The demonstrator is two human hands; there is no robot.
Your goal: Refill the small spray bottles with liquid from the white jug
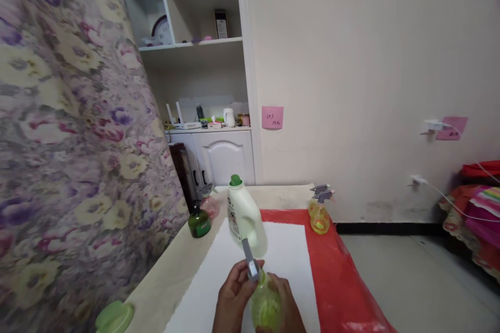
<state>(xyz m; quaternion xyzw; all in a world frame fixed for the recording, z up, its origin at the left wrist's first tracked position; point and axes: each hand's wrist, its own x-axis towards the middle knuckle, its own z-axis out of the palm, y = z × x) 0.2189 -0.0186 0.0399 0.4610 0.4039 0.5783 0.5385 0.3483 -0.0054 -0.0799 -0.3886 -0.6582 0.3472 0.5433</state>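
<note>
A yellow-green spray bottle (265, 304) is at the front of the table, close to me. My right hand (288, 304) is wrapped round its clear body from the right. At its neck, my left hand (233, 293) has the fingers closed on the grey spray head (252, 266), which points up and away. Whether the head is screwed down I cannot tell. Just beyond my hands stands a large pale-green detergent jug (246, 216) with a green cap. White paper (287, 247) lies beneath on the table.
Two yellow spray bottles (320, 218) stand on red sheeting (332, 270) at the right. A dark green pump bottle (199, 222) and a pink spray bottle (211, 205) are at the left. A green bowl-like container (114, 317) sits front left, near the flowered curtain (78, 166).
</note>
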